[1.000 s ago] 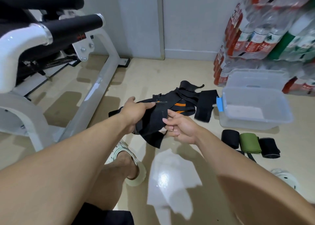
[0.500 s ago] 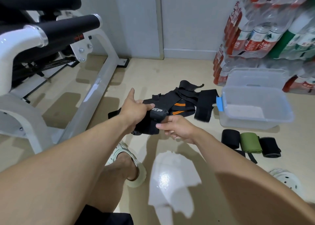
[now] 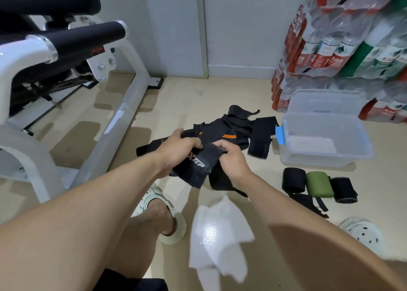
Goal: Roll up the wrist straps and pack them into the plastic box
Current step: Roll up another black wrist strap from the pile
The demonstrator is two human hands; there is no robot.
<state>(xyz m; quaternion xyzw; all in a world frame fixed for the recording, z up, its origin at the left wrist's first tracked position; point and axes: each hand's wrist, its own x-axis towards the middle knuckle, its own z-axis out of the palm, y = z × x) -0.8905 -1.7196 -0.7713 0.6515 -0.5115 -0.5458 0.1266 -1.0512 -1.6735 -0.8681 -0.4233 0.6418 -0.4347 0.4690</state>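
A black wrist strap [image 3: 197,165] with white lettering hangs between both hands above the floor. My left hand [image 3: 176,149] grips its left side, and my right hand [image 3: 231,158] pinches its upper right edge. Behind them lies a loose pile of black straps [image 3: 237,127], one with orange stripes. The clear plastic box [image 3: 326,156] with a blue clip stands open to the right, holding no straps. In front of the box lie three rolled straps: black [image 3: 294,179], green [image 3: 319,183] and black [image 3: 344,189].
A white exercise machine frame [image 3: 114,123] with a black padded bar fills the left. Shrink-wrapped water bottle packs [image 3: 343,44] are stacked behind the box, whose lid [image 3: 326,102] leans on them. My sandalled foot [image 3: 163,213] rests below the hands; another white sandal [image 3: 361,231] lies right.
Both hands have come closer together and folded the held strap over, so its lettered end now faces up. The right hand moved from under the strap to its top edge.
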